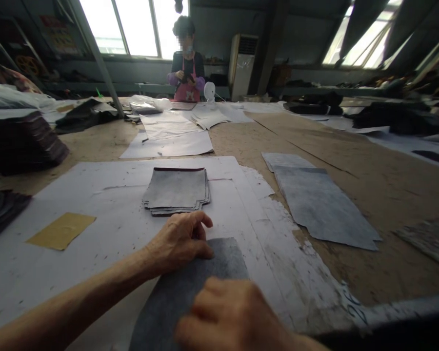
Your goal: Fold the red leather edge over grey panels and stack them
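A dark grey cut sheet [219, 258], perhaps fabric or leather, lies on white paper close in front of me. My left hand [185, 239] rests at its far left edge; the thumb touches the sheet, and the index finger is bent and apart from the thumb. Over the sheet's near part, my right hand [234, 312] is curled closed and blurred. Whatever its fingers hold, if anything, is hidden. Just beyond my left hand sits a small stack of grey pieces [177, 187] with a dark red far edge.
A tan rectangle [62, 230] lies at left on the white paper [106, 195]. Long grey pieces [318, 200] lie at right on the brown table [366, 195]. Dark stacked sheets [18, 141] stand at far left. Across the table stands a person in an apron [188, 73].
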`<control>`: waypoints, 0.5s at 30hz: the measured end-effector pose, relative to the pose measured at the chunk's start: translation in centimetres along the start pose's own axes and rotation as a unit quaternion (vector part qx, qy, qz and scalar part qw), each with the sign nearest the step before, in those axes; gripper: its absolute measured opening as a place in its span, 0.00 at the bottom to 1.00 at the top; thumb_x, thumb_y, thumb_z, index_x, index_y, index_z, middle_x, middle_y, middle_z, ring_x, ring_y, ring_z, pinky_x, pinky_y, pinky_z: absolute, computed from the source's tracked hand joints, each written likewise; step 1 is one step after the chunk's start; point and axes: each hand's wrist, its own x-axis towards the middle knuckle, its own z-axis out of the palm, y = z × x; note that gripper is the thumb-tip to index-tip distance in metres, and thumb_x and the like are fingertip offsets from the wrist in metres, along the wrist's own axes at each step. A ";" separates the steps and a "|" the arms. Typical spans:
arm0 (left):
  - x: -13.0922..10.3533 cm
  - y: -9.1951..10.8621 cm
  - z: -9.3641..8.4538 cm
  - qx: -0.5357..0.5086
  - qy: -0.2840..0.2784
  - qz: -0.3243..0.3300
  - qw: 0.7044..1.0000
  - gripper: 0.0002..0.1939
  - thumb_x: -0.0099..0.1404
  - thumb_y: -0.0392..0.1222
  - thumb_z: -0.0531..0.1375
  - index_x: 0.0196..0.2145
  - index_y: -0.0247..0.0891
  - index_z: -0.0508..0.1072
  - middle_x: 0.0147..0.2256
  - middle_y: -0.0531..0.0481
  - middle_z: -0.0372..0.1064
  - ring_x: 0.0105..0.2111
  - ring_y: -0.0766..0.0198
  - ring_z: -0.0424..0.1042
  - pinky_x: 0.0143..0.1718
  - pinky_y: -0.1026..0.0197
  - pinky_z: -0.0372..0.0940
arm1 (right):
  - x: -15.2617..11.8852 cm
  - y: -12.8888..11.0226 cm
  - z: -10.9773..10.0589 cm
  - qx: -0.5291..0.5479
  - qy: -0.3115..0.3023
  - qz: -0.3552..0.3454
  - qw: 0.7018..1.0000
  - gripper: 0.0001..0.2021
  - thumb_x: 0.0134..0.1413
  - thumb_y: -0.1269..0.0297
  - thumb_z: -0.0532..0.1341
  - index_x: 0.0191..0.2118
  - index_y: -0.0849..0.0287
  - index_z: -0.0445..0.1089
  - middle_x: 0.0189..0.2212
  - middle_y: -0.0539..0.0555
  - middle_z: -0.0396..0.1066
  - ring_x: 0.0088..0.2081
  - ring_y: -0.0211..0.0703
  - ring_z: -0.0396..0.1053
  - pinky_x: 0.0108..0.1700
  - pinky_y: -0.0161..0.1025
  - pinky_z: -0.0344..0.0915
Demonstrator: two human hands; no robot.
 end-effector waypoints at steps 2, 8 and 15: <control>0.1 0.2 0.5 -0.038 -0.001 0.024 0.999 0.16 0.48 0.36 0.62 0.37 0.38 0.66 0.23 0.60 0.64 0.23 0.72 0.62 0.24 0.69 0.57 | 0.4 2.4 -3.1 -0.002 -0.025 0.148 0.989 0.03 0.48 0.70 0.58 0.31 0.62 0.68 0.28 0.54 0.68 0.31 0.40 0.65 0.30 0.36 0.64; 0.4 0.8 0.9 -0.030 0.002 0.071 0.997 0.16 0.48 0.39 0.66 0.36 0.38 0.70 0.23 0.59 0.64 0.23 0.72 0.61 0.24 0.69 0.55 | -0.1 6.8 -5.4 -0.079 -0.210 0.239 0.945 0.14 0.40 0.71 0.66 0.38 0.62 0.70 0.35 0.55 0.68 0.40 0.46 0.62 0.41 0.42 0.62; 0.1 0.4 0.2 0.095 -0.030 0.150 0.984 0.06 0.57 0.44 0.62 0.33 0.43 0.76 0.28 0.55 0.66 0.28 0.70 0.64 0.28 0.67 0.55 | 0.2 7.6 -5.3 -0.087 -0.256 0.224 0.936 0.10 0.45 0.68 0.65 0.37 0.58 0.72 0.33 0.53 0.66 0.37 0.42 0.61 0.38 0.38 0.61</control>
